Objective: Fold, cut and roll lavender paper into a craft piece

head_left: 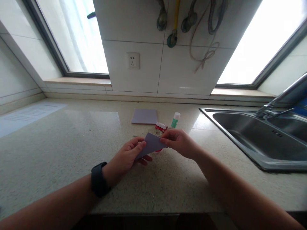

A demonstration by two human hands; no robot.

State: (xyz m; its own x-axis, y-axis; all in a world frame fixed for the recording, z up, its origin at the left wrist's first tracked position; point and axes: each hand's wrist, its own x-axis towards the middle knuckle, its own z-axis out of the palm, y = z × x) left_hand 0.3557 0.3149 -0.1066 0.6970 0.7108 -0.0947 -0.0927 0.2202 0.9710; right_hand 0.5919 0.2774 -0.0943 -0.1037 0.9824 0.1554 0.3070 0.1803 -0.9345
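Between my hands is a lavender piece of paper [151,143], tilted above the counter. My left hand [130,151] grips its left end, thumb on top and fingers underneath. The right end is pinched between the thumb and fingers of my right hand [178,142]. Just beyond the paper lies a small red and white box [161,126], with a roll of tape [158,133] in front of it. A glue stick [176,119] with a white cap and green label stands behind my right hand. Farther back rests a flat lavender stack of paper [144,116]. Something red is partly hidden under the held paper.
A steel sink [254,137] with a faucet [268,107] is set into the counter [72,159] on the right. A printed sheet [26,116] lies at far left. The tiled wall with a socket [133,60] and hanging pipes [176,22] bounds the back.
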